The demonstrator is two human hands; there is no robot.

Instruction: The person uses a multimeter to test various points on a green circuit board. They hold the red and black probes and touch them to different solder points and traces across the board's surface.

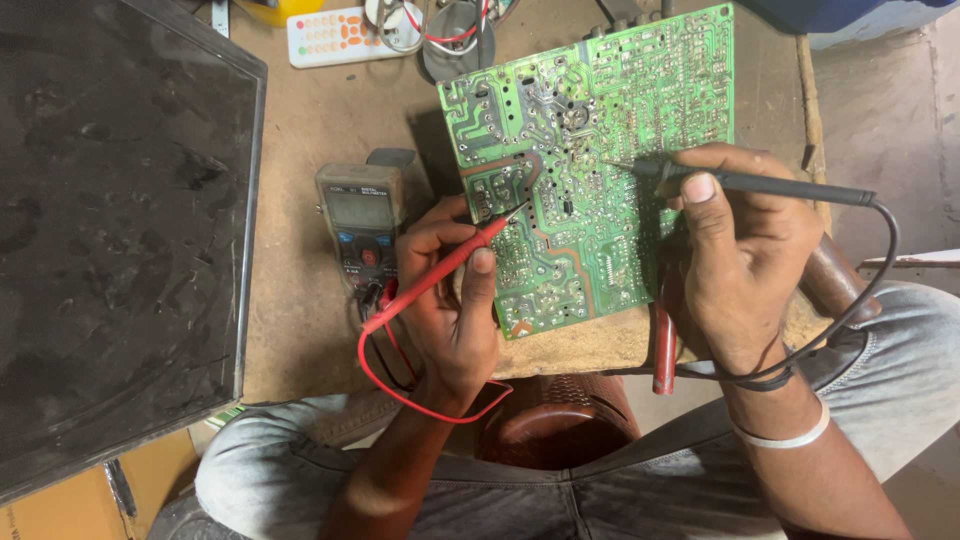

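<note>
Grey-trousered knees (pixel 300 470) are seen nearest, below the desk (pixel 320 130). A red probe (pixel 440 270) is pinched in the closed fingers of the left hand (pixel 450 290), a black probe (pixel 760 185) in those of the right hand (pixel 740 250). Both tips are set on the green circuit board (pixel 600 150) overhanging the desk's near edge. A slipped tip could bridge adjacent solder joints; the board could be tipped by pressure.

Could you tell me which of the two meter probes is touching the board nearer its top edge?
The black probe in the right hand: its tip meets the green board higher up than the red probe, held in the left hand.
</note>
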